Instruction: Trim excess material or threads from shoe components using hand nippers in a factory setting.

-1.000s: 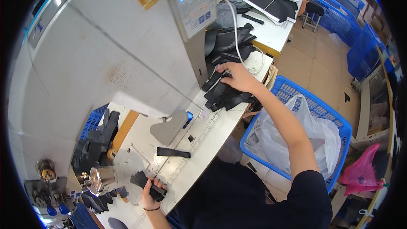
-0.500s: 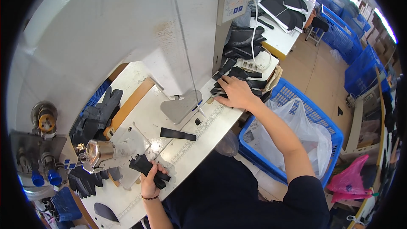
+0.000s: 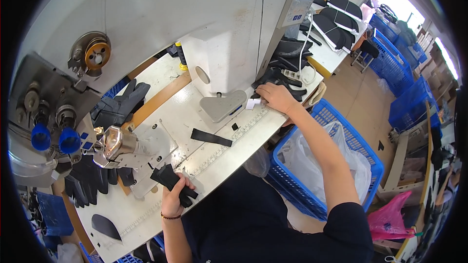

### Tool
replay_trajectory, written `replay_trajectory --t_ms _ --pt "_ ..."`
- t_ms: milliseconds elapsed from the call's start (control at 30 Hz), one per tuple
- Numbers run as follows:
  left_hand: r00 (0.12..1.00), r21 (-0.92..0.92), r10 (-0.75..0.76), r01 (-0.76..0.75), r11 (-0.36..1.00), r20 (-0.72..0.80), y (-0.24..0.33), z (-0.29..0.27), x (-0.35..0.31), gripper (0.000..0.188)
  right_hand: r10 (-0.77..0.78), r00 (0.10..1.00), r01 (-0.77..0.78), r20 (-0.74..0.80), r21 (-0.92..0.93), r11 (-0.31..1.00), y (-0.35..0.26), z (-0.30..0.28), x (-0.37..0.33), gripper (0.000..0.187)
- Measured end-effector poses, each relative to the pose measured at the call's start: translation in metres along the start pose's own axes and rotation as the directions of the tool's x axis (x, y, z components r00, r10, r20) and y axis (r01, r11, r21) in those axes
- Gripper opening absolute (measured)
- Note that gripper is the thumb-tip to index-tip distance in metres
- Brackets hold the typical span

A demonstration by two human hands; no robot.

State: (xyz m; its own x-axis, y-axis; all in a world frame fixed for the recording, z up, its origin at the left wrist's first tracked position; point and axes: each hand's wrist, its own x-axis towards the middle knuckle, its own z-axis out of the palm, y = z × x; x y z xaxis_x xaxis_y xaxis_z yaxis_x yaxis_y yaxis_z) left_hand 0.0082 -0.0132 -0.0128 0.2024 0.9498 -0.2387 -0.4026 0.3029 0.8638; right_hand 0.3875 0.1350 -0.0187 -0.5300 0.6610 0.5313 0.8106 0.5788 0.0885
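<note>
My left hand [image 3: 176,196] is closed around a black fabric piece [image 3: 166,176] with a forked lower end, above the front of a white sewing machine table [image 3: 214,166]. At the table's right end, my right hand [image 3: 277,98] bends its fingers into a pile of black fabric pieces [image 3: 278,77]; what they grip is hidden. A small white tag [image 3: 252,103] shows at its fingertips. Between the hands lie a black strip [image 3: 210,137] and a small black square [image 3: 235,126]. The machine's metal head [image 3: 119,143] stands to the left of my left hand.
The machine's large white arm [image 3: 161,14] arches over the table, with a control panel [image 3: 298,5]. Black gloves [image 3: 87,180] hang at the left, and a dark rounded piece [image 3: 106,227] lies near the front. A blue basket [image 3: 287,190] with white plastic bags stands at right.
The view has shifted, so the machine's left parts show more. My right hand has closed in on the pile, and a white tag now shows by its fingers. My left hand keeps its piece.
</note>
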Motion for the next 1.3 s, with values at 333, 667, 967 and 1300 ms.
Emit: replay_trajectory --t_ms 333,667,967,1300 --pt "1.0 -0.029 0.008 -0.008 1.0 0.002 0.0 0.0 -0.003 0.011 -0.505 0.856 0.507 -0.112 -0.009 0.862 -0.075 -0.008 0.022 0.016" --pt "1.0 -0.038 -0.014 0.014 0.999 0.007 0.0 -0.001 -0.001 0.012 -0.473 0.836 0.526 -0.277 0.159 0.836 -0.123 0.013 0.053 0.028" --pt "0.999 -0.125 -0.04 0.043 0.991 0.024 0.002 -0.01 0.001 0.034 0.093 0.991 -0.115 0.095 0.261 0.958 -0.067 -0.051 0.017 0.019" --pt "0.996 -0.112 -0.038 0.029 0.993 -0.077 0.005 -0.004 -0.002 0.028 0.648 0.762 -0.64 -0.006 0.153 0.753 -0.024 -0.036 -0.022 0.028"
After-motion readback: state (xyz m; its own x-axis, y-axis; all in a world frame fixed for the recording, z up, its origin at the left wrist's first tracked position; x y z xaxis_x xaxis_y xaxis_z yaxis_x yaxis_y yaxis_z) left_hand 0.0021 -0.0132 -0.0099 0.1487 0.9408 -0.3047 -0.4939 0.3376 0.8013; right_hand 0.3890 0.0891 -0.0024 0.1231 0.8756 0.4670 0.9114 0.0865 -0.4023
